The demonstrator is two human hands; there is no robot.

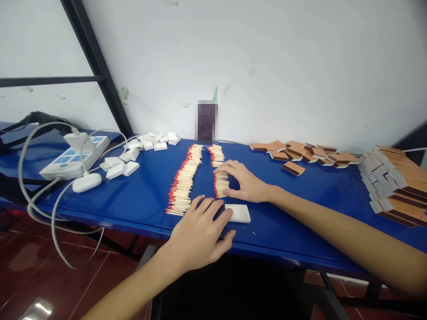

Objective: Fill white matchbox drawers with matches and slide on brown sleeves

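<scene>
A white matchbox tray (239,214) lies near the table's front edge. Over its left end are the fingers of my left hand (202,231), spread apart and holding nothing. My right hand (245,181) reaches across the shorter row of red-tipped matches (218,156). Its thumb and fingers are bent around a section of matches (221,184) at the near end of that row, touching it at both ends. A longer row of matches (185,178) runs front to back, left of both hands.
White trays (155,140) lie in a loose pile at the back left, near a power strip (75,158) with cables and a white plug case (87,182). Brown matchbox sleeves (293,168) are scattered at the back right. Stacked boxes (396,184) stand far right.
</scene>
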